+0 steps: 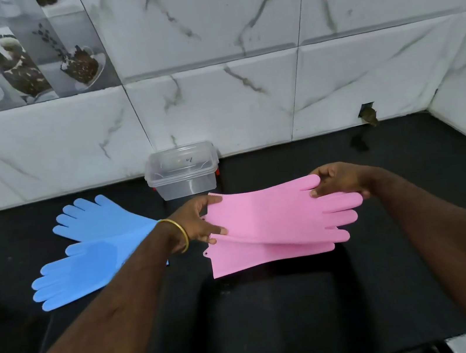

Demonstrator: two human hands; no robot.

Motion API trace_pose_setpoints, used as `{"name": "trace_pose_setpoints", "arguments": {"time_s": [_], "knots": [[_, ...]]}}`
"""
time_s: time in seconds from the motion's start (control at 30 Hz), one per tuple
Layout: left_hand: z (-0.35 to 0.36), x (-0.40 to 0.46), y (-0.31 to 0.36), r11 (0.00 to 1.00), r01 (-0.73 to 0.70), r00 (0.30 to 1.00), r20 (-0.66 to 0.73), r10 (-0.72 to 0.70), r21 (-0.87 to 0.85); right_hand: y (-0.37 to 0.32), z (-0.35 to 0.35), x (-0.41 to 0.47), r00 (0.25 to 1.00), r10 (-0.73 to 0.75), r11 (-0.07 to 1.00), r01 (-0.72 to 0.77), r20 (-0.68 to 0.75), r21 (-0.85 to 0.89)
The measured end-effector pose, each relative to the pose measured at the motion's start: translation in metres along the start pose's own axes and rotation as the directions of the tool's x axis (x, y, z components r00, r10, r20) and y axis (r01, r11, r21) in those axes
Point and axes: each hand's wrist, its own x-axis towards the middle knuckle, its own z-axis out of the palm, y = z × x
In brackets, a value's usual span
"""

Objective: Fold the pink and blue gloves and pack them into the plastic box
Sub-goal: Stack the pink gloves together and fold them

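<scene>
Two pink gloves lie stacked at the middle of the black counter, fingers pointing right. My left hand pinches the cuff end of the upper pink glove, and my right hand grips its fingertips, holding it slightly raised over the lower one. Two blue gloves lie flat to the left, fingers pointing left, partly hidden by my left forearm. A clear plastic box with its lid on stands at the back against the wall.
The black counter ends at a marble-tiled wall behind and on the right. A small hole in the wall sits at the back right. A gold bangle is on my left wrist.
</scene>
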Motion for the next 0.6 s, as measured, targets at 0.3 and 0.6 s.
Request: {"name": "trace_pose_setpoints", "arguments": {"time_s": [0.3,0.6], "knots": [[0.013,0.007,-0.051,0.993,0.114,0.987,-0.111,-0.113,-0.002,0.019,0.015,0.046,0.991,0.031,0.995,-0.019,0.129,-0.096],[0.019,0.015,-0.066,0.979,0.133,0.981,-0.160,-0.108,0.155,0.034,0.021,0.061,0.988,0.008,0.991,0.012,0.154,-0.133]]}}
